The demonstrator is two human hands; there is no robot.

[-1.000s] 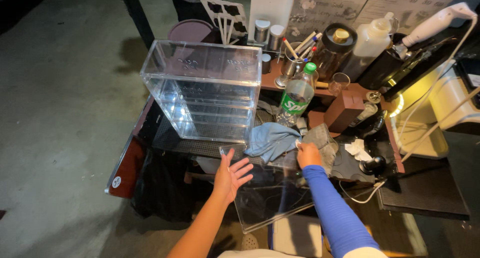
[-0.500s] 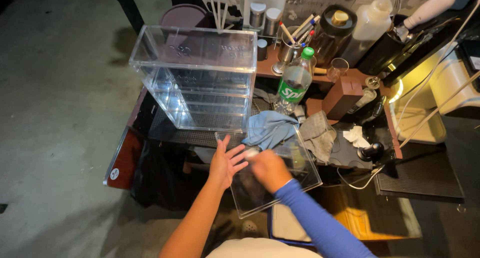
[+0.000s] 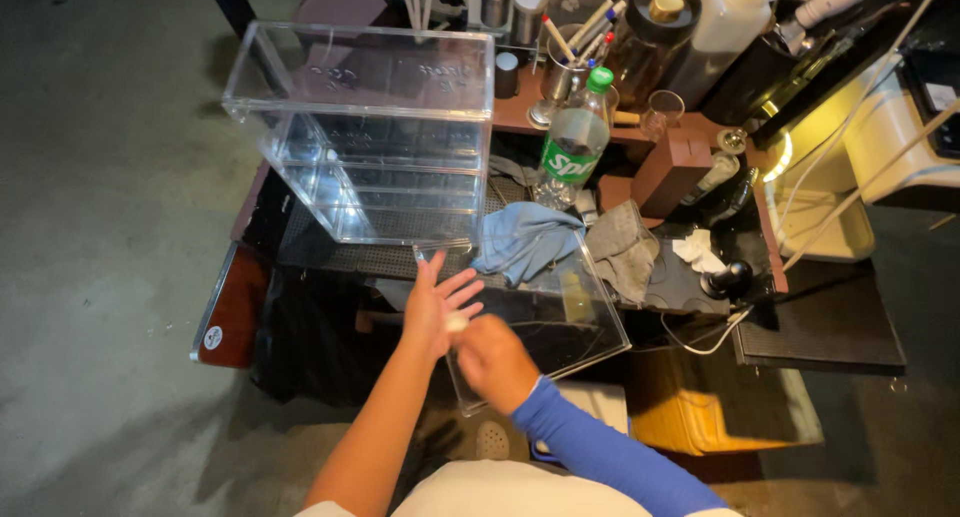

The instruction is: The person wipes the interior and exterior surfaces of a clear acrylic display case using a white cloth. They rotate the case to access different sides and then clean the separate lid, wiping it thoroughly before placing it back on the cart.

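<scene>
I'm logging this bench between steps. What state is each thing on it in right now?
Clear acrylic case: upright, empty.
Clear panel: lying flat, under both hands.
Green soda bottle: upright, capped.
Blue cloth: crumpled.
Grey cloth: crumpled.
Pen cup: upright, holding pens.
Left hand: open, fingers spread.
Right hand: closed, against the left palm.

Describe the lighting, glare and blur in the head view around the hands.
Head view: dim overall, with a warm lamp glow at the right edge; pale reflections streak the clear acrylic case; the right hand is slightly motion-blurred over the left hand; the floor stays dark.
</scene>
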